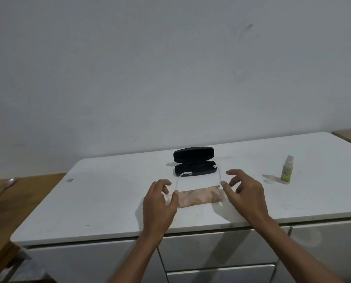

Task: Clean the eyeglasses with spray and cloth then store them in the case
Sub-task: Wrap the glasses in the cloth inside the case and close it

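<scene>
eyeglasses (198, 181) on white surface (109, 201), front over folded cloth (199, 198), temples open toward open case (194, 167). left hand (160, 203) and right hand (245, 193) flank frame ends, fingers spread, apparently touching hinges; likely for two-handed lift. spray bottle (286, 170) apart, right.
</scene>
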`<state>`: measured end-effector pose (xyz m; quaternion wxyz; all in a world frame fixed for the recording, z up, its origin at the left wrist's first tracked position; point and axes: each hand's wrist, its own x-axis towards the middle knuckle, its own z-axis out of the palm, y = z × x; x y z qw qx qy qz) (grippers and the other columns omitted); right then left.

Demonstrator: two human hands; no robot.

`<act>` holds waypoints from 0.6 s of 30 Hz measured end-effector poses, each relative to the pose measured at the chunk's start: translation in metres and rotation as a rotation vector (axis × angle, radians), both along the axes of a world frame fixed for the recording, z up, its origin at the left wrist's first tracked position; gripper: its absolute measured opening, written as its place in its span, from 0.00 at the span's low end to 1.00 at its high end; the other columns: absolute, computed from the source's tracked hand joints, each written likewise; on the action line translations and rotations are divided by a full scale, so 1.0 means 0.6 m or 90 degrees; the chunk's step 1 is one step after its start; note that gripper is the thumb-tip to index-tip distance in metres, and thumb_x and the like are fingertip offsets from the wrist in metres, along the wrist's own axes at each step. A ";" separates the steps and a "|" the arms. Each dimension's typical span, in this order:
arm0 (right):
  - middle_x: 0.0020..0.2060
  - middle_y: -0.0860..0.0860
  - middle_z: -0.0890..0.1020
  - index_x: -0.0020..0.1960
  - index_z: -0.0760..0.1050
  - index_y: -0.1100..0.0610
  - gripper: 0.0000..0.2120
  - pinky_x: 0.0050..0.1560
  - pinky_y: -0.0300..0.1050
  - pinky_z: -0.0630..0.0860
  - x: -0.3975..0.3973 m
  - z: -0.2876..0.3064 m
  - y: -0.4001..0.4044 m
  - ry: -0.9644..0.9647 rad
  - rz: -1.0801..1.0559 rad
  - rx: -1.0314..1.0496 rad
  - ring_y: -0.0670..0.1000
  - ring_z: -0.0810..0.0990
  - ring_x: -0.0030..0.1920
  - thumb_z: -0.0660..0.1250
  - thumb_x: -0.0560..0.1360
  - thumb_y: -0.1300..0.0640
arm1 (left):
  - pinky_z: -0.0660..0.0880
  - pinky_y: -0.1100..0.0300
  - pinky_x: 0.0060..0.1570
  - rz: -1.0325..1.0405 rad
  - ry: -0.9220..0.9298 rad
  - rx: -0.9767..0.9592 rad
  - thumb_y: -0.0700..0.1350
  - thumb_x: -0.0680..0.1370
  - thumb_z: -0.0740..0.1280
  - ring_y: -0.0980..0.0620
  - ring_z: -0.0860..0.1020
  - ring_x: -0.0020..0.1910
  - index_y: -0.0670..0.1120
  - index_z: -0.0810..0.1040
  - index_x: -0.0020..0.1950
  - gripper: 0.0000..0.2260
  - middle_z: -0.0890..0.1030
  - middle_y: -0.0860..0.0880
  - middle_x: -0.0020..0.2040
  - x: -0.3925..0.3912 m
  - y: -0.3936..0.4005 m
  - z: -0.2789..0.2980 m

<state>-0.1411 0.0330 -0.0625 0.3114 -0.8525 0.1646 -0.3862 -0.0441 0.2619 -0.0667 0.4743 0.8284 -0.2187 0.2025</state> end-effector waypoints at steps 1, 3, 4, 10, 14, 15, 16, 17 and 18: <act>0.39 0.41 0.83 0.59 0.81 0.47 0.16 0.40 0.43 0.78 0.004 0.003 -0.001 -0.003 0.014 0.019 0.43 0.80 0.30 0.77 0.72 0.52 | 0.73 0.64 0.36 -0.010 -0.001 -0.007 0.43 0.75 0.75 0.56 0.76 0.37 0.55 0.79 0.53 0.11 0.78 0.58 0.44 0.004 -0.002 0.002; 0.45 0.39 0.84 0.62 0.81 0.44 0.18 0.42 0.36 0.77 0.011 0.009 -0.002 0.001 0.048 0.056 0.44 0.82 0.33 0.77 0.73 0.51 | 0.75 0.61 0.39 -0.030 -0.002 -0.013 0.43 0.76 0.74 0.57 0.77 0.42 0.55 0.81 0.55 0.10 0.80 0.60 0.49 0.012 -0.006 0.003; 0.45 0.39 0.85 0.61 0.81 0.44 0.17 0.42 0.32 0.75 0.014 0.012 -0.002 0.005 0.060 0.071 0.43 0.82 0.35 0.77 0.74 0.52 | 0.76 0.58 0.40 -0.035 -0.003 -0.011 0.43 0.76 0.74 0.57 0.78 0.42 0.54 0.82 0.53 0.09 0.81 0.60 0.49 0.017 -0.009 0.003; 0.43 0.36 0.86 0.50 0.86 0.46 0.06 0.40 0.31 0.75 0.027 0.019 0.000 0.027 0.081 0.128 0.42 0.82 0.36 0.75 0.76 0.55 | 0.78 0.55 0.43 -0.051 -0.038 0.056 0.42 0.78 0.73 0.55 0.79 0.41 0.51 0.86 0.52 0.06 0.84 0.58 0.44 0.032 -0.016 0.006; 0.44 0.39 0.87 0.50 0.87 0.47 0.06 0.42 0.39 0.77 0.031 0.018 -0.001 0.021 0.087 0.145 0.44 0.82 0.34 0.75 0.76 0.56 | 0.74 0.61 0.42 -0.080 -0.041 0.102 0.44 0.79 0.72 0.57 0.76 0.40 0.52 0.85 0.54 0.06 0.84 0.58 0.43 0.046 -0.020 0.009; 0.43 0.39 0.87 0.50 0.87 0.48 0.05 0.42 0.41 0.78 0.033 0.017 -0.002 0.018 0.086 0.149 0.45 0.83 0.33 0.75 0.76 0.56 | 0.73 0.63 0.42 -0.084 -0.045 0.110 0.44 0.78 0.72 0.58 0.76 0.40 0.52 0.85 0.54 0.06 0.84 0.57 0.44 0.049 -0.021 0.011; 0.43 0.40 0.88 0.50 0.88 0.48 0.05 0.43 0.43 0.80 0.034 0.017 -0.002 0.016 0.085 0.154 0.46 0.83 0.33 0.75 0.75 0.56 | 0.71 0.65 0.42 -0.090 -0.050 0.121 0.44 0.79 0.71 0.58 0.75 0.40 0.53 0.85 0.54 0.06 0.84 0.57 0.44 0.050 -0.023 0.013; 0.42 0.40 0.88 0.49 0.88 0.48 0.05 0.44 0.45 0.81 0.035 0.017 -0.003 0.015 0.086 0.159 0.48 0.84 0.33 0.75 0.75 0.56 | 0.70 0.67 0.42 -0.100 -0.053 0.135 0.44 0.79 0.71 0.59 0.75 0.40 0.52 0.85 0.54 0.06 0.84 0.57 0.45 0.049 -0.025 0.016; 0.42 0.41 0.88 0.49 0.88 0.48 0.05 0.45 0.47 0.82 0.036 0.018 -0.004 0.014 0.087 0.164 0.49 0.84 0.33 0.75 0.75 0.56 | 0.71 0.66 0.42 -0.111 -0.059 0.156 0.45 0.79 0.71 0.58 0.75 0.42 0.52 0.86 0.54 0.06 0.84 0.57 0.46 0.048 -0.028 0.018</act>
